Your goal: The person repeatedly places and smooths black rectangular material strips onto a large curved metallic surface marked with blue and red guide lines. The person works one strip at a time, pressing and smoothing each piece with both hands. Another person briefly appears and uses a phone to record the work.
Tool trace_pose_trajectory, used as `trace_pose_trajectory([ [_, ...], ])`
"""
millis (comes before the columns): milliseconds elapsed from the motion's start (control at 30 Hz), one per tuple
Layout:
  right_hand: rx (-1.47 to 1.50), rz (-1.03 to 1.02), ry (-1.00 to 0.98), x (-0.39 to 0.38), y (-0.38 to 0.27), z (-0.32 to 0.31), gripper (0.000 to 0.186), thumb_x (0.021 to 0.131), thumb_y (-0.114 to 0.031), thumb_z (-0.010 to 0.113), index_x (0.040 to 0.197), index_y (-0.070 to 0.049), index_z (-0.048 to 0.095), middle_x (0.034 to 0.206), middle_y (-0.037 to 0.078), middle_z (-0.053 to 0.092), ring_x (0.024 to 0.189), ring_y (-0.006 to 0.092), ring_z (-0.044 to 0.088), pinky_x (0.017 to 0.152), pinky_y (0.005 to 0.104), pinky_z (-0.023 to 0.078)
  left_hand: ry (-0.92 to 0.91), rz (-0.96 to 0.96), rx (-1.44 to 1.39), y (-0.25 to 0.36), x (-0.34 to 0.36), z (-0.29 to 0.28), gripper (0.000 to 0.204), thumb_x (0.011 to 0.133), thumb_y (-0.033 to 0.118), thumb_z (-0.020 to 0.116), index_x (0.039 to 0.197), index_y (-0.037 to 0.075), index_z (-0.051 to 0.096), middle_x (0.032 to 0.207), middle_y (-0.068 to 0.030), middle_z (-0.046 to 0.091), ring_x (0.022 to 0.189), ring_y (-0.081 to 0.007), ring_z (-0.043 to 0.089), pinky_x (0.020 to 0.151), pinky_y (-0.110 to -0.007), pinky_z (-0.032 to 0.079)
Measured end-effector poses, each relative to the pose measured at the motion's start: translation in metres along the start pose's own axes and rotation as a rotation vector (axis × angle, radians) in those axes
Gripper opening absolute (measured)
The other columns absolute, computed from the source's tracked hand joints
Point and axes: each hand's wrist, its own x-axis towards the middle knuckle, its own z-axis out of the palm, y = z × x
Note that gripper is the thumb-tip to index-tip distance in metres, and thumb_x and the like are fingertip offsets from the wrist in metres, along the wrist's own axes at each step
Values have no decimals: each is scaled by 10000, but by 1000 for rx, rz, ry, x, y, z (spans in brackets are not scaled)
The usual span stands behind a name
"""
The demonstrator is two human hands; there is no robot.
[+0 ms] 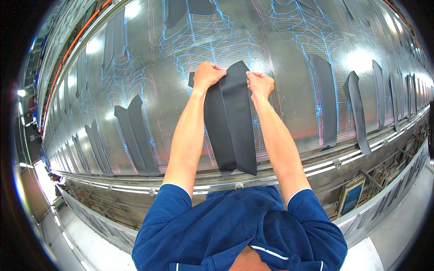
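Two long dark grey, fabric-like panels lie in front of me, side by side with their inner edges meeting or slightly overlapping. My left hand (209, 76) is closed in a pinch at the far end, where the left panel (217, 122) meets the right panel (239, 108). At the far right corner of the right panel, my right hand (261, 84) pinches the edge between thumb and fingers. The near ends of both panels hang close to the table's front edge. Beneath them, blue and pink outlines (192, 54) are drawn on the metal table (176, 135).
Similar dark panels (137, 140) lie in a row to the left, with more such panels (324, 104) to the right. Others (192, 11) rest farther back. A metal rail (199, 185) runs along the near edge. An orange line (68, 54) follows the far left edge.
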Motion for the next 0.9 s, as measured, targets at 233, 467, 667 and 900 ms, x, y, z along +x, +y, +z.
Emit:
trace_pose_trajectory([
  [233,-2,-3,12,2,3,2,187,866,-127,880,935,36,820,773,102,786,620,137,733,558,296,597,-25,-40,-4,0,1,-1,273,734,331,812,923,146,878,877,-78,827,888,-255,790,858,-404,599],
  [467,-97,25,47,5,1,6,262,845,-240,912,891,-1,816,727,91,784,607,140,739,614,313,605,3,-9,15,0,1,0,345,756,382,848,921,80,873,823,-105,811,777,-210,768,767,-370,585],
  [667,-250,64,99,0,-18,12,396,819,-385,939,807,-15,798,688,82,768,597,158,728,647,352,601,-1,-36,20,3,-3,-3,291,744,368,836,896,122,871,867,-101,820,849,-249,780,821,-391,590],
  [900,-474,82,127,-2,-29,16,494,828,-562,880,722,-83,816,666,31,774,692,190,777,772,405,615,12,-49,26,7,-7,-4,279,744,373,835,897,143,879,905,-114,831,891,-276,795,857,-411,603],
])
